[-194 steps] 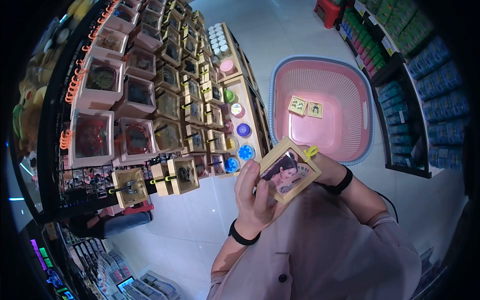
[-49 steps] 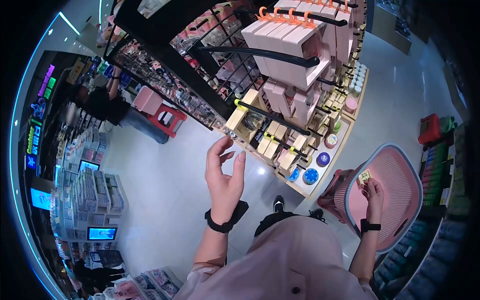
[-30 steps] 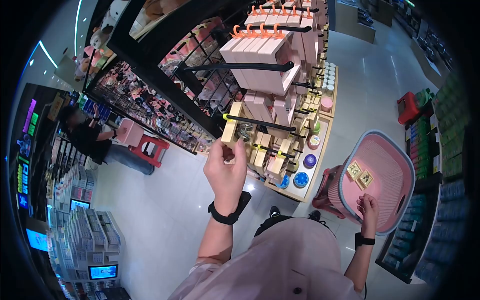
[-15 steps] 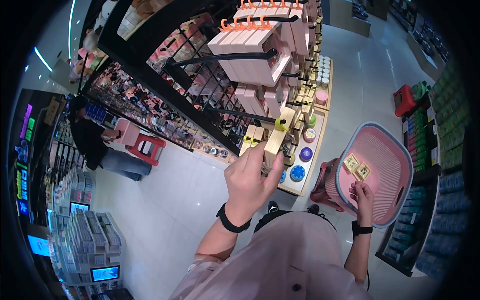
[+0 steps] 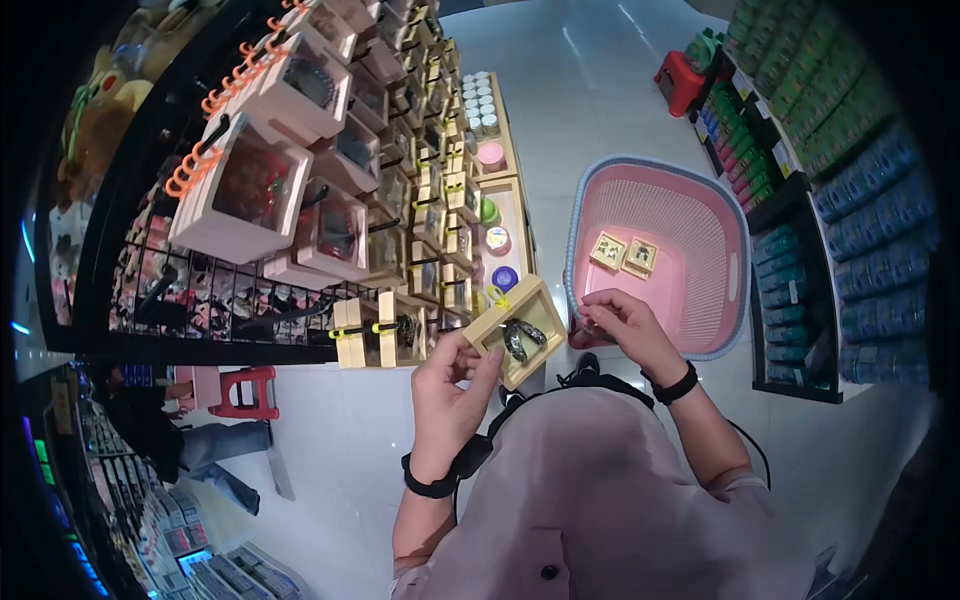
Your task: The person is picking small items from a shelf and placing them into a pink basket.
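My left hand point(image 5: 455, 390) grips a light wooden display box point(image 5: 515, 333) by its lower left side, thumb on the front. The box is tilted, with a dark beaded bracelet point(image 5: 522, 340) inside and a yellow tie point(image 5: 497, 297) on its top edge. My right hand point(image 5: 630, 328) hovers by the near rim of a pink laundry basket point(image 5: 668, 290), fingers loosely bent and apart, holding nothing that I can see. Two small wooden boxes, a left one point(image 5: 607, 251) and a right one point(image 5: 640, 257), lie in the basket.
Pink boxes point(image 5: 250, 190) and more wooden boxes point(image 5: 362, 330) hang on rack hooks at left. Jars stand on a low wooden tray point(image 5: 512, 200). Bottle shelves point(image 5: 795, 290) line the right, near a red stool point(image 5: 683, 82). Another person point(image 5: 160, 430) is at lower left.
The wooden box has come off the rack hook in my left hand and now faces me. My view has turned, and my right hand has shifted to the basket's near left rim.
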A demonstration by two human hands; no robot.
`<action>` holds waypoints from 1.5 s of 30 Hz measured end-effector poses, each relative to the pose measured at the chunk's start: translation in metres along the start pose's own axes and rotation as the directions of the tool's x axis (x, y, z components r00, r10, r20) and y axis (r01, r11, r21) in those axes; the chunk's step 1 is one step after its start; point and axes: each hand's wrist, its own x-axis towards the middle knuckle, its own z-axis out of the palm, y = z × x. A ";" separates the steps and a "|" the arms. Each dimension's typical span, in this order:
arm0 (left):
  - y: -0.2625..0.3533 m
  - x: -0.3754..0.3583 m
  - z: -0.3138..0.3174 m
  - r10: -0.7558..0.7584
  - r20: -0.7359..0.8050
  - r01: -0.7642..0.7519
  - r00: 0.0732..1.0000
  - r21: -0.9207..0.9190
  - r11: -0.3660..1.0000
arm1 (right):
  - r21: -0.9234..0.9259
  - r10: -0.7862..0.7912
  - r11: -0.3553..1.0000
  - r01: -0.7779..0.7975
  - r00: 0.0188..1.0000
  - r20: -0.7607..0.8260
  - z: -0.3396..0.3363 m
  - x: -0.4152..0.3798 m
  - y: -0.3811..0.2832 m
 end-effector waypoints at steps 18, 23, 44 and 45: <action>-0.081 0.030 0.081 -0.349 0.309 0.337 0.885 0.090 0.937 | 0.232 0.222 0.963 -0.137 0.891 -0.397 -0.188 0.096 0.072; -0.099 0.008 0.066 -0.461 0.183 0.439 0.868 0.151 0.886 | 0.122 0.271 0.958 -0.258 0.687 -0.674 -0.273 0.163 0.157; -0.114 -0.015 0.064 -0.795 -0.088 0.798 0.601 0.121 0.590 | 0.173 0.378 0.905 -0.388 0.551 -0.744 -0.295 0.253 0.313; -0.115 -0.015 0.063 -0.792 -0.081 0.794 0.606 0.125 0.595 | 0.179 0.386 0.902 -0.392 0.552 -0.739 -0.291 0.253 0.308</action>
